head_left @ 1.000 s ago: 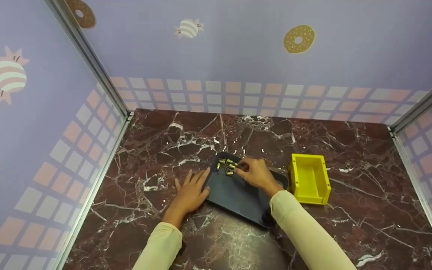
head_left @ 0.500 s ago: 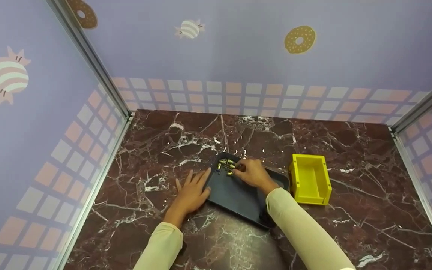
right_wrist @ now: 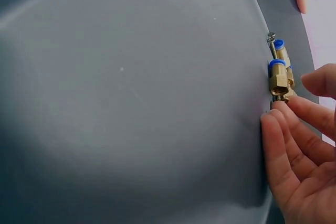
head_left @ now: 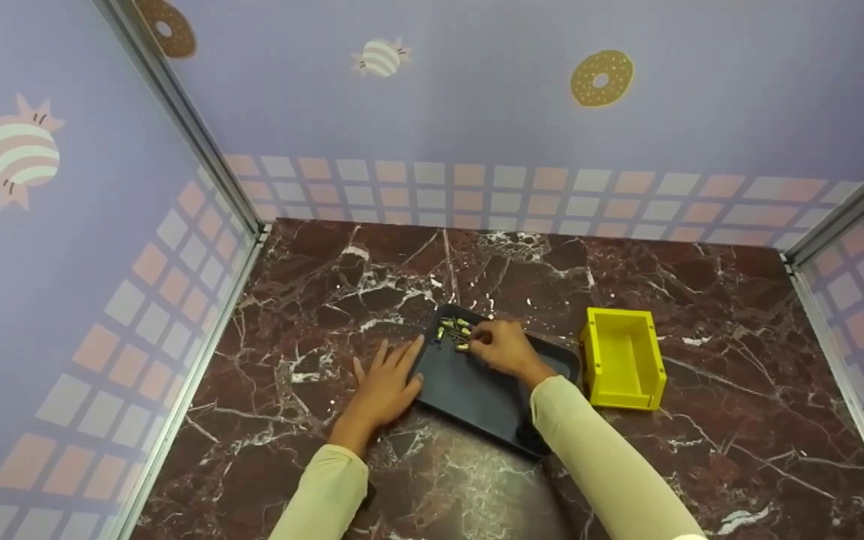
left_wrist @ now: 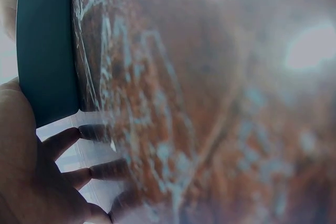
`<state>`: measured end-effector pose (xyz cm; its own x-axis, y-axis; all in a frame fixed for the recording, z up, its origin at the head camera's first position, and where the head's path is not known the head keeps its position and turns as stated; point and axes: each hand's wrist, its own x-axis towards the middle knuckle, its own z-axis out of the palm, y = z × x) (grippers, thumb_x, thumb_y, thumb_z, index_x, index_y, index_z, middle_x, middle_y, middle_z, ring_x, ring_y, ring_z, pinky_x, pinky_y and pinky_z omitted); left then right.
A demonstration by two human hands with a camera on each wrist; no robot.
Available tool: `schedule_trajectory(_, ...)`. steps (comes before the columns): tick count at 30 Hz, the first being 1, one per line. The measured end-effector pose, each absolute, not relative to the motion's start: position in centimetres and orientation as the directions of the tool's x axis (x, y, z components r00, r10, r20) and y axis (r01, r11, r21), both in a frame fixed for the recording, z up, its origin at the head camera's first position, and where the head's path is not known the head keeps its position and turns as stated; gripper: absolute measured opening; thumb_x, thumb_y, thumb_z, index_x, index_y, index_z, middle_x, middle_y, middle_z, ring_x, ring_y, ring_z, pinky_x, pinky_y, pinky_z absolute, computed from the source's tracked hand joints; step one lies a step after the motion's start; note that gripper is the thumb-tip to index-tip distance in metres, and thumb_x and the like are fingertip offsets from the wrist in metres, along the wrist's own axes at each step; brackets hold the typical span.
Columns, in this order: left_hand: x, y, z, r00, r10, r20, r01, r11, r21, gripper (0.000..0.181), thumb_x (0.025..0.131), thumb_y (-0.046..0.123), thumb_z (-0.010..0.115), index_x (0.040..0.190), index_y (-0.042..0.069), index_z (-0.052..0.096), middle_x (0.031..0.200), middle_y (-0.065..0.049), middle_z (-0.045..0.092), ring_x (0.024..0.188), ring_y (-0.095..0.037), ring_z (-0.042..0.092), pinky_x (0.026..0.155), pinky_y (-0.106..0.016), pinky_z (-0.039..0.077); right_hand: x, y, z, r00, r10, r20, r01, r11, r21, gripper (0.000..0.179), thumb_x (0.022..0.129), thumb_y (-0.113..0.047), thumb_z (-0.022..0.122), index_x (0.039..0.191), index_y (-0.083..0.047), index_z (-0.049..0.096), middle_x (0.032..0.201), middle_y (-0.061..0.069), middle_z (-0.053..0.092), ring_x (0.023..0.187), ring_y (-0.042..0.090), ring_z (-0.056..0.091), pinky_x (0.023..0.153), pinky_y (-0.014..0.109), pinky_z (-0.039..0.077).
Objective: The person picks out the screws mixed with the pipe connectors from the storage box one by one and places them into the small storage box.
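Small brass push-in fittings [right_wrist: 279, 77] with blue collars and several screws [right_wrist: 272, 43] lie heaped in the far left corner of a dark grey tray [head_left: 469, 394]. My right hand [head_left: 505, 348] reaches over the tray with bent fingers, its fingertips right at the heap. A gap shows between thumb and forefinger in the right wrist view, and the fingertips partly hide the nearest pieces. With fingers spread, my left hand [head_left: 383, 386] rests against the tray's left edge, fingertips at the rim. The left wrist view has this hand beside the tray's outer wall [left_wrist: 44, 51].
An open yellow bin [head_left: 622, 360] stands close to the tray's right side. The tray sits askew on a dark red marbled tabletop [head_left: 739, 375]. Patterned panels [head_left: 477, 97] with metal posts [head_left: 177, 112] enclose the table at the back and sides.
My right hand has shifted slightly left and nearer along the heap of fittings. The left hand, tray and bin keep their places.
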<state>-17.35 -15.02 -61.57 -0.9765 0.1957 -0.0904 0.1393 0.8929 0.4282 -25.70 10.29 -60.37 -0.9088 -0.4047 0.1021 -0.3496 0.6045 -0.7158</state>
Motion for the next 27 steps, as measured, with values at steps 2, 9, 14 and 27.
schedule_trajectory(2, -17.34, -14.98, -61.57, -0.977, 0.194, -0.087, 0.14, 0.893, 0.427, 0.065, 0.104, 0.044, 0.044, 0.164, 0.039, 0.018, 0.165, 0.004, 0.036, 0.158, -0.039, 0.015, 0.113, -0.083, 0.0, -25.72, 10.37, -60.53, -0.915, -0.395, 0.082, -0.325, 0.601, -0.73, 0.016, 0.086, -0.012, 0.069, 0.097, -0.006, 0.079, 0.085, 0.008, 0.078, 0.064, 0.01, 0.068, 0.063, 0.029, 0.058)
schedule_trajectory(9, -17.33, -14.9, -61.5, -0.976, 0.2, -0.083, 0.147, 0.892, 0.427, 0.065, 0.104, 0.044, 0.045, 0.164, 0.039, 0.018, 0.165, 0.004, 0.037, 0.158, -0.039, 0.016, 0.113, -0.083, 0.001, -25.81, 10.44, -60.84, -0.928, -0.373, 0.011, -0.245, 0.588, -0.771, 0.017, 0.084, -0.009, 0.07, 0.098, -0.006, 0.078, 0.081, 0.007, 0.076, 0.052, 0.006, 0.061, 0.05, 0.023, 0.052)
schedule_trajectory(14, -17.32, -14.94, -61.42, -0.977, 0.196, -0.089, 0.14, 0.893, 0.427, 0.065, 0.105, 0.044, 0.045, 0.164, 0.04, 0.018, 0.166, 0.005, 0.036, 0.158, -0.038, 0.015, 0.113, -0.083, 0.001, -25.79, 10.23, -60.89, -0.924, -0.382, 0.012, -0.265, 0.62, -0.739, 0.016, 0.081, -0.01, 0.077, 0.096, -0.009, 0.077, 0.079, 0.002, 0.075, 0.061, 0.006, 0.062, 0.06, 0.026, 0.053)
schedule_trajectory(27, -17.31, -14.91, -61.45, -0.978, 0.19, -0.091, 0.134, 0.894, 0.428, 0.064, 0.105, 0.043, 0.046, 0.164, 0.038, 0.02, 0.165, 0.005, 0.038, 0.158, -0.039, 0.015, 0.113, -0.082, 0.001, -25.75, 10.28, -61.13, -0.919, -0.395, -0.003, -0.254, 0.598, -0.76, 0.02, 0.082, -0.019, 0.087, 0.097, -0.011, 0.077, 0.078, 0.001, 0.075, 0.059, 0.007, 0.062, 0.055, 0.025, 0.053)
